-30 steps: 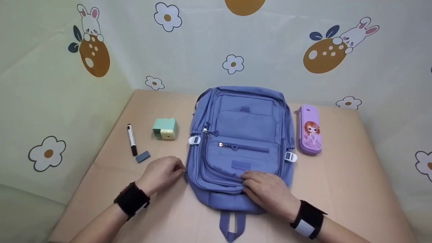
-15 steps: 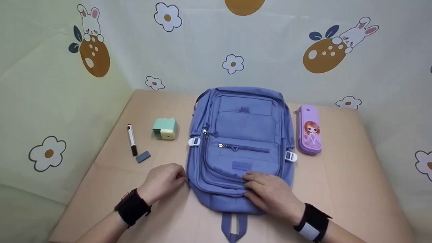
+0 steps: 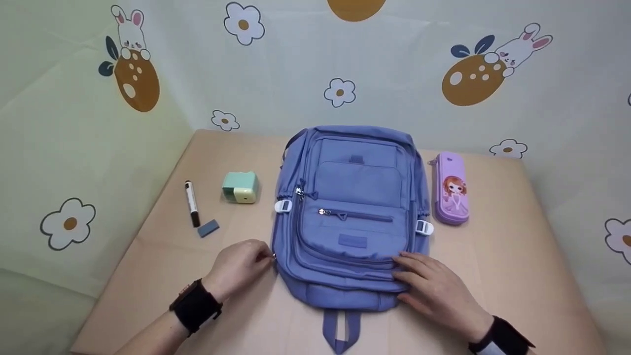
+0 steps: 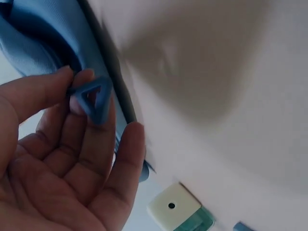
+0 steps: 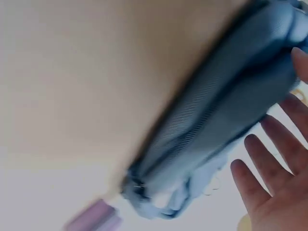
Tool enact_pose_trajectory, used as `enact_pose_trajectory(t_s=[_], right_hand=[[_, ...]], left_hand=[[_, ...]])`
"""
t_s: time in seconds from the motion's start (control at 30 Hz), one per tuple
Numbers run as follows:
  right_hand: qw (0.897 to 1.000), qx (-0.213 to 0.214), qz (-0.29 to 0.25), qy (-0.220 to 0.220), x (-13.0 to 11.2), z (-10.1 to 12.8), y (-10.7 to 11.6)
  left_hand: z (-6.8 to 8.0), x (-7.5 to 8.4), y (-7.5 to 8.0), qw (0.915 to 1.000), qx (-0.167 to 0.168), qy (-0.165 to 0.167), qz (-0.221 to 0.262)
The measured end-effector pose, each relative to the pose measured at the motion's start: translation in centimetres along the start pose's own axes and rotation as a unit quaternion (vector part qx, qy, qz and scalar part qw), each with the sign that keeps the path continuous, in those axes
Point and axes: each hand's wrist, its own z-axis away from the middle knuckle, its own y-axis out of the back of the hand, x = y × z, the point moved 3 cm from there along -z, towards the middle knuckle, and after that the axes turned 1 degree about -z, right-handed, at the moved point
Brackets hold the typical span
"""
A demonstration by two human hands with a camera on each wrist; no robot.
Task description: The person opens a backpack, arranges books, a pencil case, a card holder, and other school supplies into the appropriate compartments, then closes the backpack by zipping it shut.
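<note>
Your hands at the near end of the blue backpack (image 3: 351, 212)
It lies flat mid-worktop (image 3: 493, 256), long axis running away from you, top loop nearest. Your left hand (image 3: 240, 266) fingers pinch its triangular zipper pull (image 4: 92, 98); your right hand (image 3: 436, 291) rests on it with straight fingers.

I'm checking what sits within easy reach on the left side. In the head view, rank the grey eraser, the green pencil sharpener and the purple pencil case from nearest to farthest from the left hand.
From the left hand:
1. Grey eraser, just beyond it, slightly left.
2. Green pencil sharpener, farther back, left of the backpack.
3. Purple pencil case, across the backpack on the right.
</note>
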Motion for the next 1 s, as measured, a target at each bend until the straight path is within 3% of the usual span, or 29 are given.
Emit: enact_pose_trajectory(t_s=[0.27, 0.4, 0.73, 1.0], right_hand=[[0.999, 0.017, 0.011, -0.027, 0.5, 0.6, -0.8], [0.999, 0.030, 0.011, -0.033, 0.4, 0.4, -1.0], [0.998, 0.014, 0.027, -0.055, 0.0, 0.1, -0.9], [0.998, 0.030, 0.016, -0.051, -0.1, -0.4, -0.9]], left_hand=[[-1.1, 0.5, -1.1, 0.9996, 0.014, -0.022, 0.010], [-1.2, 0.5, -0.9, 0.9999, 0.006, -0.014, 0.007], [1.2, 2.2, 0.7, 0.9996, -0.025, -0.009, 0.004], [2.2, 4.8, 0.2, 0.9963, -0.049, -0.035, 0.061]])
